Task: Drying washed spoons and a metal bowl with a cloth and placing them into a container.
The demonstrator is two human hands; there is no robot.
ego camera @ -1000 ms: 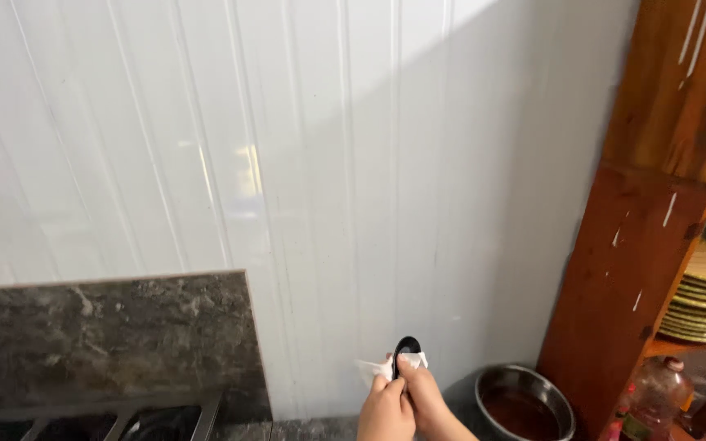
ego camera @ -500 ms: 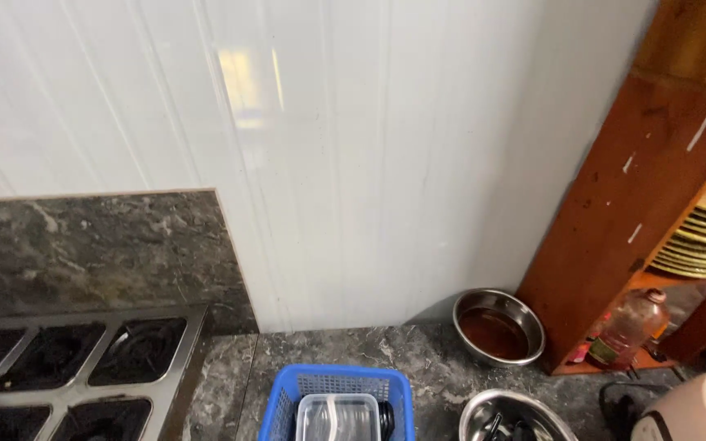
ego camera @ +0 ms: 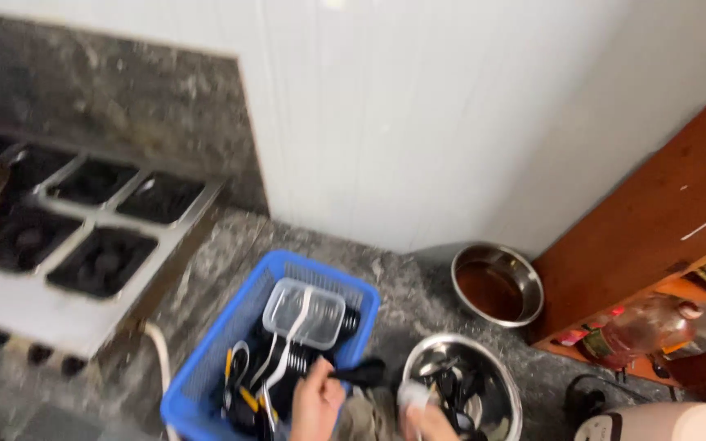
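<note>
Blue basket (ego camera: 206, 359), lower centre, on grey stone table (ego camera: 402, 294); clear lidded box (ego camera: 304, 312) and utensils inside. Left hand (ego camera: 317, 404) grip clenched on black utensil (ego camera: 359, 374) at basket's right rim. Right hand (ego camera: 426, 420), bottom edge beside steel bowl (ego camera: 484, 359), grasps white cloth (ego camera: 413, 394).

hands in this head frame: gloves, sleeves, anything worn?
Both bare. Left hand and right hand show no gloves, rings or watch in view. No sleeves visible; the frame edge cuts them off near the wrists. Motion blur hides finer detail.
</note>
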